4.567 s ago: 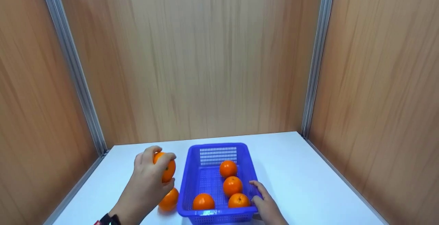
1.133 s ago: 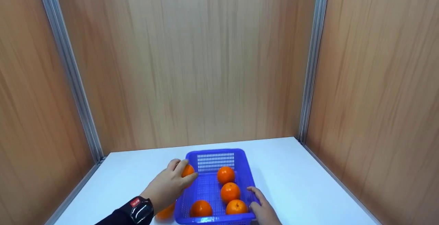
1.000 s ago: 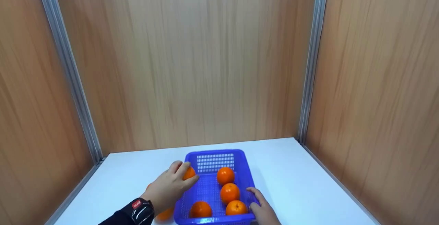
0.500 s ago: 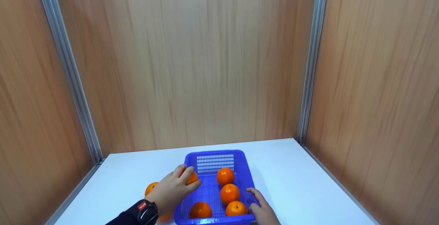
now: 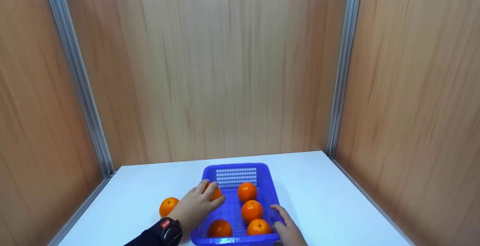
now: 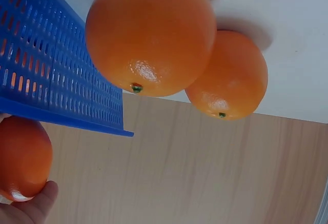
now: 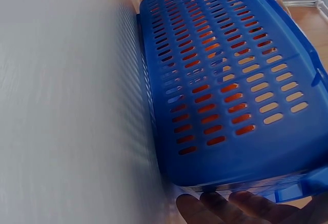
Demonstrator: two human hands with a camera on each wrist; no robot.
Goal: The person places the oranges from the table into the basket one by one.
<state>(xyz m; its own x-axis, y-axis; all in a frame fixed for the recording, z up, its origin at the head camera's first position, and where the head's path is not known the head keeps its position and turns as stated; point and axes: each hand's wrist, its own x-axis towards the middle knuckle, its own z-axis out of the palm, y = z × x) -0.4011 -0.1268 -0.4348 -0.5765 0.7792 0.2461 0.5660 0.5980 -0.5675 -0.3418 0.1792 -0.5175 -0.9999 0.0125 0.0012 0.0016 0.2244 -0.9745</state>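
Observation:
My left hand (image 5: 197, 204) grips an orange (image 5: 215, 193) over the left side of the blue plastic basket (image 5: 232, 240). In the left wrist view this held orange (image 6: 24, 157) is above the basket's rim, with the thumb (image 6: 43, 201) against it. My right hand (image 5: 288, 228) holds the basket's near right corner, its thumb by the rim. In the right wrist view its fingers (image 7: 225, 208) lie against the basket's outer wall. Inside the basket are several oranges: three in a row on the right, including a middle orange (image 5: 252, 210), and one at the near left (image 5: 219, 228).
Left of the basket an orange (image 5: 168, 206) sits on the white table (image 5: 322, 197). The left wrist view shows a nearer orange (image 6: 151, 34) beside it, mostly hidden behind my left wrist in the head view. Wood-grain panels (image 5: 225, 69) enclose the table's back and sides.
My left hand has carried its orange rightward from beside the basket to over its left part. An orange on the table has come out from behind that hand. My right hand stays on the basket.

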